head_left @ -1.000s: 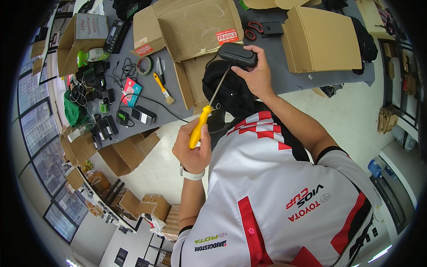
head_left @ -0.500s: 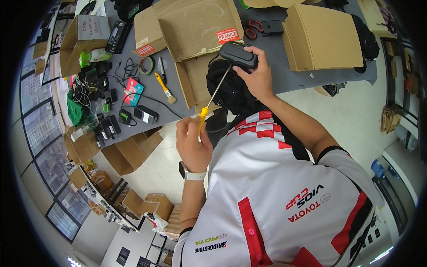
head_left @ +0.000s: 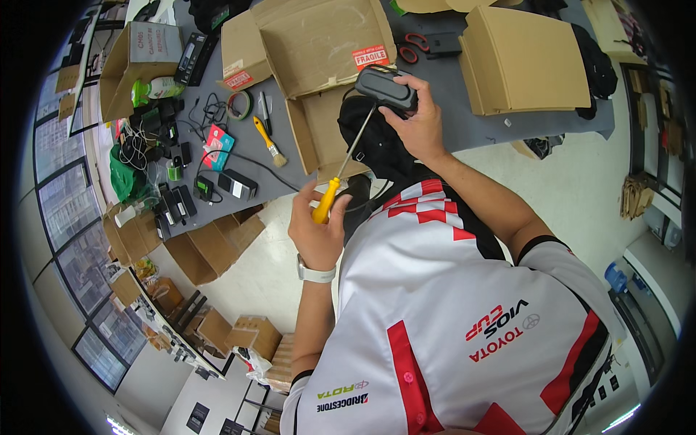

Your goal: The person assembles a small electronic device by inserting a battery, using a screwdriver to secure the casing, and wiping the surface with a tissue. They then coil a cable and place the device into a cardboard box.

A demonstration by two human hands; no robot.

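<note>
Head view: left hand pinches the yellow handle of a screwdriver between thumb and fingers; its shaft slants far and right, the tip reaching the near side of a black oblong device. Whether the tip is seated in anything cannot be told. Right hand grips the device's right end, thumb on the near side, fingers over the far side; the device lies left and far of that palm. A black fabric item is below the shaft. Edges: the near edge of the grey table runs between left hand and table goods, so this hand is out over the pale floor, just left of the shirt. An open carton stands left and far of the device; a closed carton stands to the right, grey tabletop showing between this and the right hand. A paintbrush and cable lie far and left of the left hand.
</note>
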